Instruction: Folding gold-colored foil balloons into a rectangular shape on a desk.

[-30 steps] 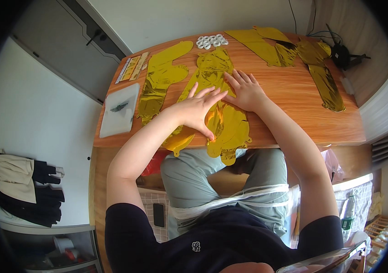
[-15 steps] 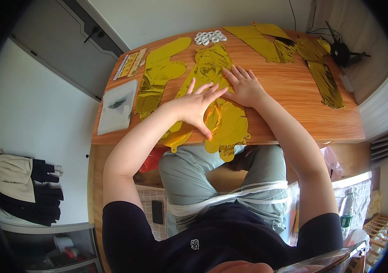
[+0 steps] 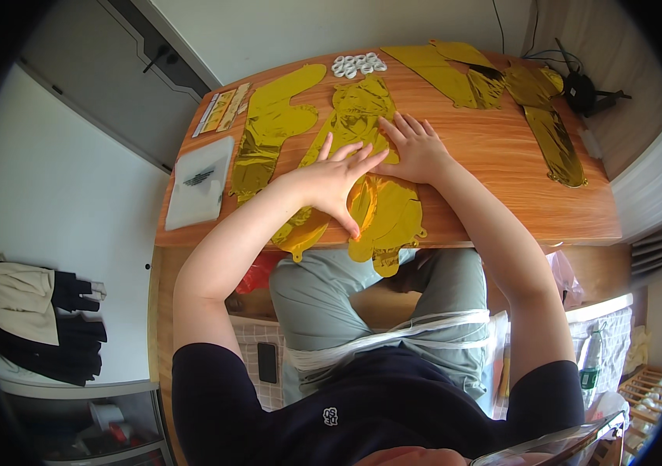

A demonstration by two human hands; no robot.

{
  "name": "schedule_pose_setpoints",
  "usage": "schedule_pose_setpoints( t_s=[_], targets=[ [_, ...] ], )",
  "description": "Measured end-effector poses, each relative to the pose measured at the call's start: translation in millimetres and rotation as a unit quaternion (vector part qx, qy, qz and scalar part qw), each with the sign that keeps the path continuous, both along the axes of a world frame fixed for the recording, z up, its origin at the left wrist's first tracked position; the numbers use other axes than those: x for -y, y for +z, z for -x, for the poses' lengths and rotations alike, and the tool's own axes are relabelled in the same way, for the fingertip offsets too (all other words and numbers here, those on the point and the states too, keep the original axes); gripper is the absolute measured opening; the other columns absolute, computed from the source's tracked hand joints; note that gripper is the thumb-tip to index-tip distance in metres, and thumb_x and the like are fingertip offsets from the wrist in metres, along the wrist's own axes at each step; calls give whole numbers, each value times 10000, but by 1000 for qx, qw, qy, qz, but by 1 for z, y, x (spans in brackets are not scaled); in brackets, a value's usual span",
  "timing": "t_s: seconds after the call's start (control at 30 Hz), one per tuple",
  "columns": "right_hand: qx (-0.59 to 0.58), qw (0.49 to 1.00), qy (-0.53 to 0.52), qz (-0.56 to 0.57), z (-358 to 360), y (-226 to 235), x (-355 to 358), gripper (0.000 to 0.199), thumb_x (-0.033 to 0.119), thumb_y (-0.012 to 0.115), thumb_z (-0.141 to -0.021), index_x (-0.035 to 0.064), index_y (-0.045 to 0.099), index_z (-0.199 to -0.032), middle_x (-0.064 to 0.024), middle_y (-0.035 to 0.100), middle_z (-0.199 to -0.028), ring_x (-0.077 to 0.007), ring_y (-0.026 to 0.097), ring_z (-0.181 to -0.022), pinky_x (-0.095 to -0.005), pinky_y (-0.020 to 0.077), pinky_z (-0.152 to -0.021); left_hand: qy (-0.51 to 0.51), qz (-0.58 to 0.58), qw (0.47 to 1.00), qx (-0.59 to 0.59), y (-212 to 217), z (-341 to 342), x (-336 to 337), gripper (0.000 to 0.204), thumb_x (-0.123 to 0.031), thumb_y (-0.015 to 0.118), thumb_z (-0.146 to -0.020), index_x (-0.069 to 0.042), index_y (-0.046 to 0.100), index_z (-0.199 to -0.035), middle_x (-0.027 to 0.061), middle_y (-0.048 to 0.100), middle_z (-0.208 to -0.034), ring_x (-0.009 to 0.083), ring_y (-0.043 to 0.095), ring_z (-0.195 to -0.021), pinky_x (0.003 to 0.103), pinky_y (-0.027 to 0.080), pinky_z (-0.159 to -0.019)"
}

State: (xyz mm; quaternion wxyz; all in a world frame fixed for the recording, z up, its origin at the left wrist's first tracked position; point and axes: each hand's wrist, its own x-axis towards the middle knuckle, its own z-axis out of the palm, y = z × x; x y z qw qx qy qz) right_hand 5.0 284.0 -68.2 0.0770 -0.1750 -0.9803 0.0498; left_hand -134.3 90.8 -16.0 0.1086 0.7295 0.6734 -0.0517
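Flat gold foil balloons lie on the wooden table. My left hand [image 3: 338, 180] rests with spread fingers on the middle foil balloon [image 3: 401, 210], whose near end hangs over the table's front edge. The thumb points toward that edge. Close beside it, my right hand [image 3: 418, 147] lies with fingers stretched, partly on the foil and partly on the wood. Both hands are open, and they hide some of the foil beneath. Another gold foil balloon [image 3: 276, 124] lies left of them.
White ribbon rolls [image 3: 358, 64] stand at the table's [image 3: 494, 171] far edge. At left are a clear plastic bag [image 3: 200, 182] and printed cards [image 3: 222, 109]. More foil balloons [image 3: 470, 70] lie far right, near a black device [image 3: 582, 92]. A phone [image 3: 268, 363] lies below, beside my leg.
My right hand has shifted very slightly left. The left hand and the foil look almost the same as before.
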Motion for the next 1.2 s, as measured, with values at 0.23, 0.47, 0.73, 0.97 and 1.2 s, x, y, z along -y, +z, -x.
schedule_pose_setpoints(
  t_s=[0.23, 0.47, 0.73, 0.97, 1.2],
  targets=[
    [-30, 999, 1, -16, 0, -5, -1, 1070, 772, 647, -796, 196, 297, -1627, -204, 321, -1654, -348, 275, -1549, -518, 204, -1264, -5, 18, 1000, -17, 1, 0, -1, 1587, -640, 953, -428, -223, 61, -1672, 213, 170, -1706, 389, 125, -1584, 690, -12, -1229],
    [-31, 999, 0, -27, 1, -8, -3, 1052, 750, 661, -801, 203, 300, -1624, -195, 327, -1653, -341, 285, -1545, -517, 213, -1263, -20, 10, 1000, -9, 6, -4, -2, 1574, -682, 936, -429, -253, 71, -1672, 268, 160, -1690, 417, 70, -1588, 697, -23, -1224],
    [-19, 1000, -4, -21, 0, -4, -1, 1073, 763, 650, -800, 204, 278, -1637, -196, 311, -1661, -337, 270, -1552, -509, 204, -1267, -12, -31, 998, -46, 14, -14, 17, 1520, -691, 919, -483, -267, 73, -1672, 245, 166, -1696, 393, 70, -1595, 689, 19, -1232],
    [-13, 1000, -5, -11, -1, 0, 4, 1155, 897, 538, -778, 175, 270, -1639, -227, 299, -1658, -354, 258, -1554, -508, 190, -1269, 104, -169, 979, -36, 0, -6, 68, 1019, -613, 750, -834, -194, 266, -1626, 176, 372, -1625, 355, 327, -1519, 620, 163, -1234],
    [0, 1000, -5, -2, 0, 2, 2, 1216, 954, 485, -753, 169, 246, -1651, -207, 271, -1676, -345, 212, -1571, -508, 151, -1277, 517, -224, 826, -37, -17, -33, 129, 670, -583, 612, -958, -83, 610, -1404, 150, 580, -1419, 354, 526, -1327, 516, 382, -1102]
  ],
)
